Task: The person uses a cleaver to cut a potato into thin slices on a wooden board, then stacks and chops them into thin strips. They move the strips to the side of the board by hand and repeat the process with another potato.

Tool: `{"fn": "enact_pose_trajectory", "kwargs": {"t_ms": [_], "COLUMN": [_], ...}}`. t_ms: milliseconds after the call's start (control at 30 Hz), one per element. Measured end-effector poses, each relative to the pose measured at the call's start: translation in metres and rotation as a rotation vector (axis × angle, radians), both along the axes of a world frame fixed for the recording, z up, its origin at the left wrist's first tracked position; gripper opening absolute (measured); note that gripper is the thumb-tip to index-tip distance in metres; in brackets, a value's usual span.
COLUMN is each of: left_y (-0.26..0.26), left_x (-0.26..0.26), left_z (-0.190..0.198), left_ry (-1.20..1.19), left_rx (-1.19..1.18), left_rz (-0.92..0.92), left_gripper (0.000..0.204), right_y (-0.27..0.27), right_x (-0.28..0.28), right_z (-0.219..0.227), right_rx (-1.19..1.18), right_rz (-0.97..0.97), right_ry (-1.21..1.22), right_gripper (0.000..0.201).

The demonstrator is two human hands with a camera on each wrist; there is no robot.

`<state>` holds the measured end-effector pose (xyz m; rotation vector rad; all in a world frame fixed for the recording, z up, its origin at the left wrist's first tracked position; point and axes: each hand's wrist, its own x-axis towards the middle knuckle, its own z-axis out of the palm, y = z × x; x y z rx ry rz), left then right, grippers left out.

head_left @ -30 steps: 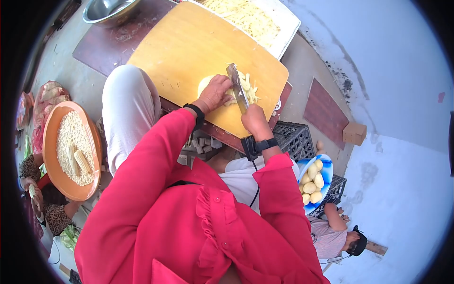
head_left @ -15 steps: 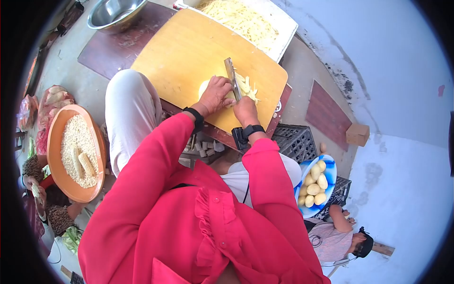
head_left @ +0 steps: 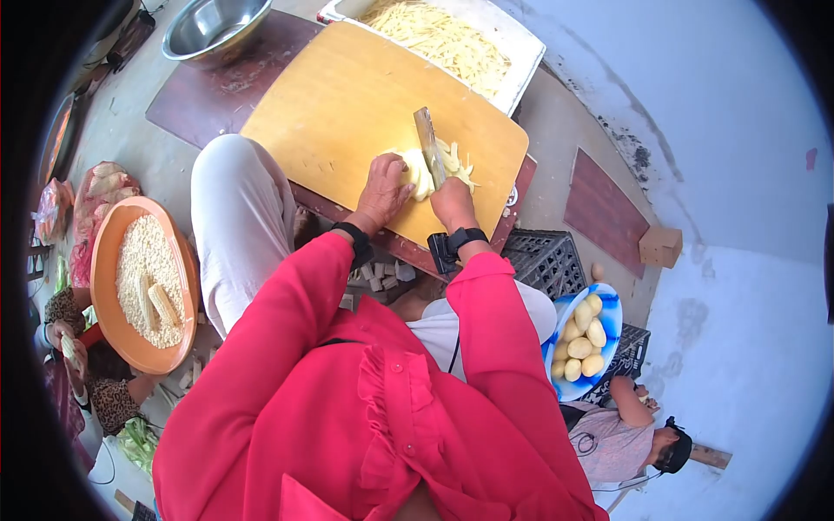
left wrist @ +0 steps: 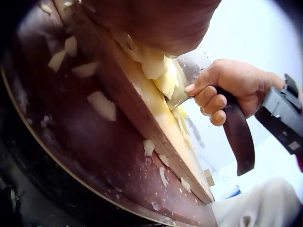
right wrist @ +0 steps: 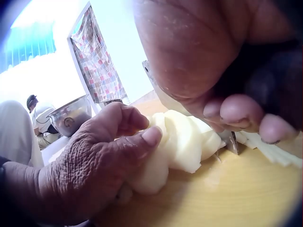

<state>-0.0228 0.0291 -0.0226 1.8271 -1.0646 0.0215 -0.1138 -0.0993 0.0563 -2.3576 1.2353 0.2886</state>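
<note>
On the yellow cutting board (head_left: 339, 95), a row of pale peeled potato slices (head_left: 420, 176) leans over beside the blade. My left hand (head_left: 384, 188) holds the slices at their left end, its thumb and fingers bent against them in the right wrist view. My right hand (head_left: 453, 205) grips the dark handle (left wrist: 238, 137) of a kitchen knife (head_left: 426, 130). The blade stands on the board at the slices' right end, its tip pointing away from me. Cut potato strips (head_left: 459, 163) lie just right of the blade.
Behind the board stands a white box (head_left: 528, 43) of potato strips, with a metal bowl (head_left: 195, 39) at far left. A blue-and-white basin (head_left: 615, 326) of peeled potatoes is at right, near a black crate (head_left: 556, 260). An orange basin (head_left: 109, 300) holds corn kernels. Other people sit nearby.
My left hand has drawn back to the left from the blade, and the slices now show spread between them. The knife, first shifted slightly left and towards me, now stays nearly in place.
</note>
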Motion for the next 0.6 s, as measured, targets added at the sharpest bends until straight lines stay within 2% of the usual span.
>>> {"fn": "enact_pose_trajectory", "kwargs": {"t_ms": [167,267,433,600], "left_y": [0.005,0.003,-0.011,-0.011], "left_x": [-0.006,-0.002,0.012,0.015], "left_z": [0.018,0.026,0.008,0.003], "left_ry": [-0.158,-0.250,-0.220,-0.263], "left_rx": [0.141,0.092,0.108,0.133], "left_rz": [0.008,-0.104,-0.186,-0.166], "left_gripper": [0.039,0.038,0.035,0.036], "right_y": [0.000,0.000,0.001,0.003], "right_x": [0.001,0.001,0.002,0.000], "right_z": [-0.001,-0.006,0.001,0.003], "right_rx": [0.011,-0.004,0.005,-0.009], "right_rz": [-0.002,-0.006,-0.009,0.029], "right_ry": [0.008,0.008,0.034,0.010], "right_gripper": [0.025,0.025,0.025,0.025]}}
